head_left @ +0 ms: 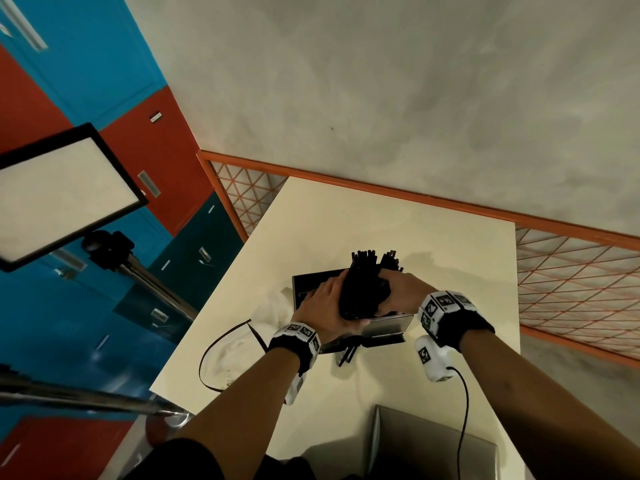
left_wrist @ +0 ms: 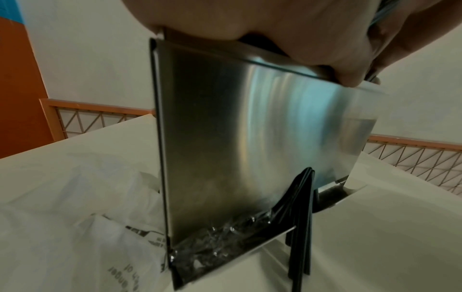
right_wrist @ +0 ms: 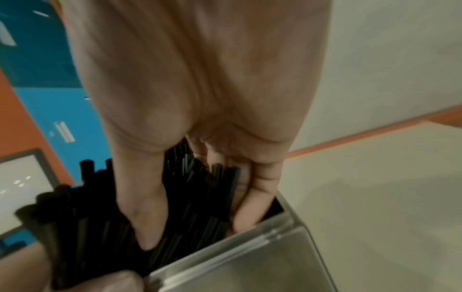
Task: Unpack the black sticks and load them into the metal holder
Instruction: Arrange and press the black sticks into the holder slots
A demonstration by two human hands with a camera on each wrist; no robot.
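A thick bundle of black sticks [head_left: 363,282] stands tilted in the open top of the metal holder [head_left: 389,325] on the white table [head_left: 346,209]. My left hand [head_left: 327,304] wraps the bundle from the left, its thumb over the holder's front rim [left_wrist: 287,59]. My right hand [head_left: 398,292] grips the sticks [right_wrist: 195,197] from the right, thumb on one side and fingers inside the holder's [right_wrist: 250,252] far corner. A few loose black sticks [left_wrist: 300,217] lean against the holder's front [left_wrist: 250,138] at its base. Crumpled clear wrap [left_wrist: 212,247] lies in the bottom lip.
A white plastic bag [head_left: 228,355] lies left of the holder near the table's edge. A lit panel on a tripod [head_left: 65,192] stands at the left. A grey box [head_left: 433,445] sits at the near edge. An orange mesh fence [head_left: 571,271] runs behind the table.
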